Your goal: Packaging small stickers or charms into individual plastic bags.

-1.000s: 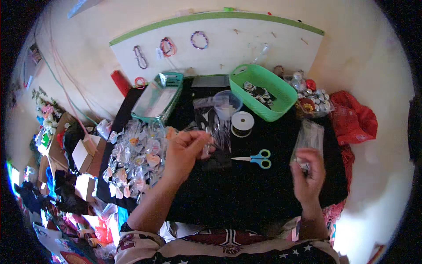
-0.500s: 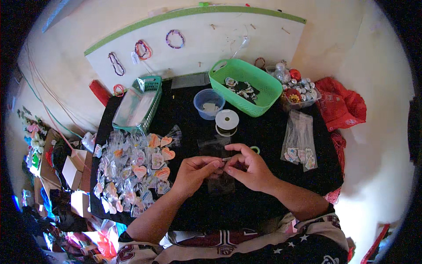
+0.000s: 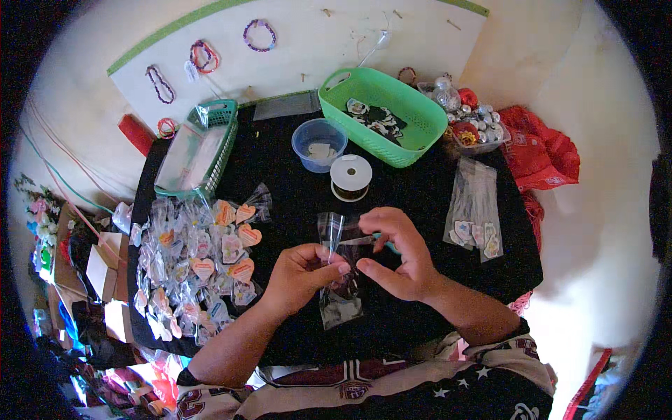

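Note:
Over the black-covered table, my left hand (image 3: 305, 278) pinches a narrow clear plastic bag (image 3: 341, 309) between thumb and fingers. A whitish piece shows faintly in the lower end of the bag. My right hand (image 3: 400, 259) is at the bag's right side, with thumb and fingers apart and the fingertips by the bag's upper part. A small pale edge shows near those fingertips; I cannot make out what it is. Just beyond the hands stands a white spool (image 3: 351, 175) with dark ribbon. Partly hidden behind my right hand is a small green ring-shaped thing (image 3: 389, 245).
Several bagged stickers (image 3: 203, 262) cover the table's left. Behind are a dark green basket (image 3: 218, 157) of clear bags, a blue round tub (image 3: 318, 152), a light green basket (image 3: 416, 133) with cutouts and a box of baubles (image 3: 481, 143). More clear bags (image 3: 474, 203) lie right.
The bag has come up from the table into my left hand's pinch. My right hand's fingers have spread apart. The whole view has shifted slightly.

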Motion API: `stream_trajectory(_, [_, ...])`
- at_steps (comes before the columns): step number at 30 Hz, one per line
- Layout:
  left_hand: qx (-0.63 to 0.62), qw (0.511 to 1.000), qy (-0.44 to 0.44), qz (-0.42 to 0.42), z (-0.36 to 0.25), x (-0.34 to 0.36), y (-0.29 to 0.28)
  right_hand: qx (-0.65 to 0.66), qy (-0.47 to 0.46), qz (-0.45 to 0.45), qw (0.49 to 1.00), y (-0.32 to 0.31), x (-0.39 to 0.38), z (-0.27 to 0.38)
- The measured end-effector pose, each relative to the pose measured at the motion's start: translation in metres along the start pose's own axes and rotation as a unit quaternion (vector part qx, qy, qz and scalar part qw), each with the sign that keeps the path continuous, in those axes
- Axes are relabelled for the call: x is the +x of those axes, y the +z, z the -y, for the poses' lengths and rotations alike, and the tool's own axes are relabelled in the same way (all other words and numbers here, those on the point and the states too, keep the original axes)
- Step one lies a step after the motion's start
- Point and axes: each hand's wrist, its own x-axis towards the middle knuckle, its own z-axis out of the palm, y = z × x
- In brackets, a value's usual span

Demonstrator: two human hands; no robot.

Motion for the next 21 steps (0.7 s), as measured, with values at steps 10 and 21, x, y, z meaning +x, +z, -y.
stream_trajectory(10, [0.111,0.993,0.019,0.037,-0.003,-0.008,0.010,-0.168,-0.095,0.068,0.979,-0.005,0.002,0.006])
stream_trajectory(21, [0.140,0.990,0.010,0.033,-0.010,-0.008,0.012,-0.211,-0.100,0.051,0.971,-0.008,0.002,0.004])
